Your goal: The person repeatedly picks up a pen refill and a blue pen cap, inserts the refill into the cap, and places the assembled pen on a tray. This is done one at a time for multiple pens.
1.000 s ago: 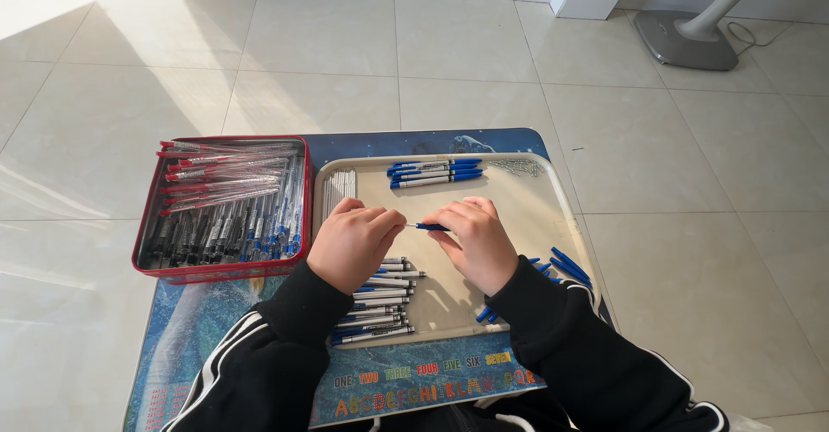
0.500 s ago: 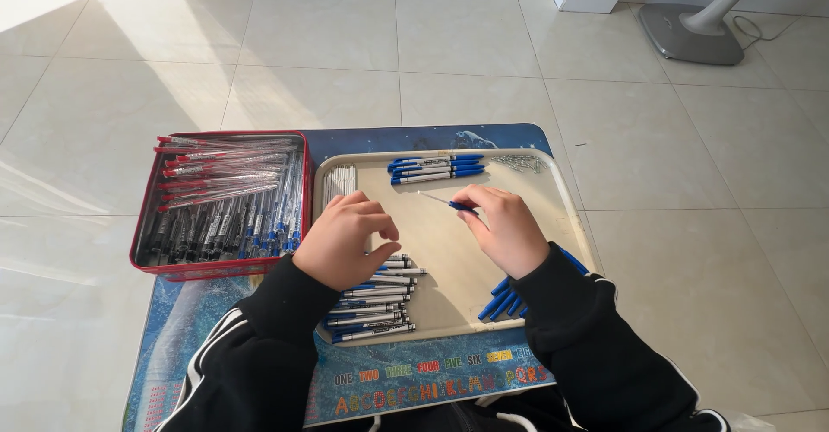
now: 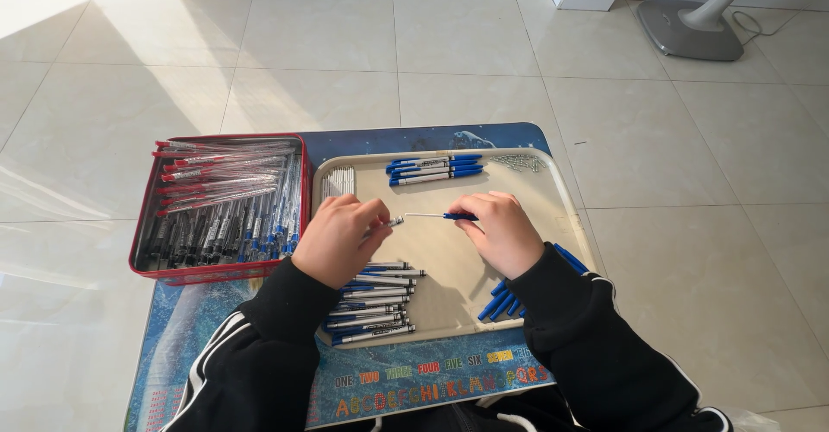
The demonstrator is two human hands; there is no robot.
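Fingers of both hands pinch pen parts over the beige tray (image 3: 561, 192): left hand (image 3: 338, 240) grips a silver barrel (image 3: 386, 224), right hand (image 3: 501, 231) a thin refill (image 3: 439, 216). Red bin (image 3: 218, 203) flanks left; pen rows (image 3: 371, 301) crowd below, bare tray between.

Bright daylight from upper left, strong sun patches and glare on the floor tiles (image 3: 129, 43); hard shadows fall right of the hands on the tray (image 3: 553, 190). Sharp focus throughout, no motion blur, slight wide-angle bending at the edges, dark sleeves (image 3: 259, 354) underexposed
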